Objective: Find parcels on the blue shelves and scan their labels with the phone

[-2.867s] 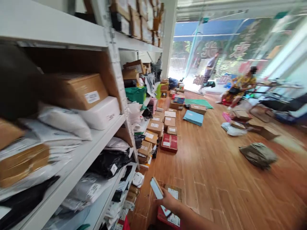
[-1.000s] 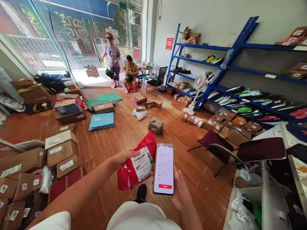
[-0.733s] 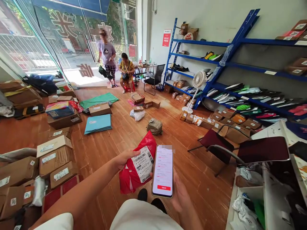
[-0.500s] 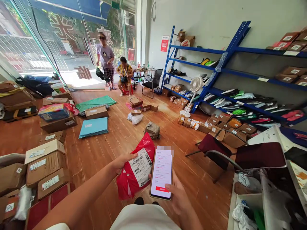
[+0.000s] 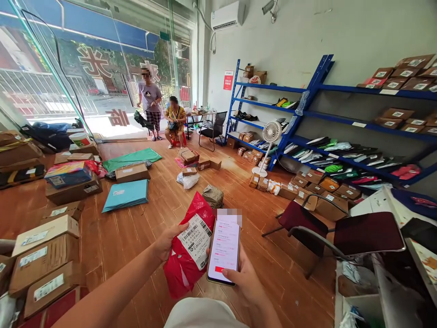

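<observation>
My left hand [image 5: 167, 239] grips a red plastic parcel bag [image 5: 186, 259] with a white barcode label facing up, held low in front of me. Beside it, my right hand [image 5: 247, 280] holds a smartphone [image 5: 223, 250] with a lit screen; my thumb rests near a red button at the screen's bottom. Phone and parcel label sit side by side, almost touching.
Cardboard boxes [image 5: 41, 255] line the wooden floor on the left. Blue shelving [image 5: 341, 123] with parcels runs along the right wall, with a white fan [image 5: 268, 141] and a dark red chair [image 5: 327, 228] before it. Two people [image 5: 160, 109] are by the glass entrance. Parcels lie mid-floor.
I turned from the white shelves to face the room; my left hand now holds the red parcel. In the last second both hands dropped slightly and my thumb moved onto the screen.
</observation>
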The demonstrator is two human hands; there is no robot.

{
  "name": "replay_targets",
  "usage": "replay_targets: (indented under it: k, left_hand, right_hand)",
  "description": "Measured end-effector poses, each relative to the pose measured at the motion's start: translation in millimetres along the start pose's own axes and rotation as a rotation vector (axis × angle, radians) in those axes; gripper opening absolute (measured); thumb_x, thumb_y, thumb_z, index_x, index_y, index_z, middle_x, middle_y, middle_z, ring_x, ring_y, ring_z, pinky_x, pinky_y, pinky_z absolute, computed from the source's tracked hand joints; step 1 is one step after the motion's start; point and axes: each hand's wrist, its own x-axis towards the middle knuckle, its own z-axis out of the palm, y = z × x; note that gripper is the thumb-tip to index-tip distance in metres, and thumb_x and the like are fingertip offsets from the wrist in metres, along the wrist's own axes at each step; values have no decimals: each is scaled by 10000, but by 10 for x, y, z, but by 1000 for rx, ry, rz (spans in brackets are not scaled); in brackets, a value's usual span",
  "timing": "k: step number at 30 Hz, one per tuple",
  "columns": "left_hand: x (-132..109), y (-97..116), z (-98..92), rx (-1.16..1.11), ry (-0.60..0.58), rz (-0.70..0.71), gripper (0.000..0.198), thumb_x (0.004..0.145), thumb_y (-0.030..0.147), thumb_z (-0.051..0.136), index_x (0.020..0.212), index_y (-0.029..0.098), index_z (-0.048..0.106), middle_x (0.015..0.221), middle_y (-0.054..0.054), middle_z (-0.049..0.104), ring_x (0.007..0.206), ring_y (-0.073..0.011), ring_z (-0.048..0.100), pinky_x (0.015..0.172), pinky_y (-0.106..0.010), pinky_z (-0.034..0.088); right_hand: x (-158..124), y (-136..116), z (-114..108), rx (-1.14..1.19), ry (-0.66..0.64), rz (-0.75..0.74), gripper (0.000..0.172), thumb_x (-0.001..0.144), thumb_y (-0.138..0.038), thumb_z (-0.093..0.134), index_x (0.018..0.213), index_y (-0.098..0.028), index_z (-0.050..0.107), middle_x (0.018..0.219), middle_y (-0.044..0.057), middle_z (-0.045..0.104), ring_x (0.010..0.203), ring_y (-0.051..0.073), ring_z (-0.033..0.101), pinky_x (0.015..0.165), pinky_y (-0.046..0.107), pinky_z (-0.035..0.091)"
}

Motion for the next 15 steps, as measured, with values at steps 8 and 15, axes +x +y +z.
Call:
replay_targets:
  k: [8,15]
  left_hand:
    - [-4,-104,187,-27,-17,23,406,895,265,598,1227,34,635,986,-200,761,998,-326,715,959,-452,524]
    - [-110,-188,331,-38,47,95,414,861,266,645,1182,5,653,930,-213,763,973,-339,719,938,-439,527]
  right_hand:
    - [9,76,-258,0,-52,-5,1198,603,-283,872,1478,-178,61,1278,219,646,1153,339,638,986,528,461]
    - [83,125,-344,129,-96,-2,1073,504,-305,877,1425,-183,338,1259,190,667,1110,360,659,865,465,512]
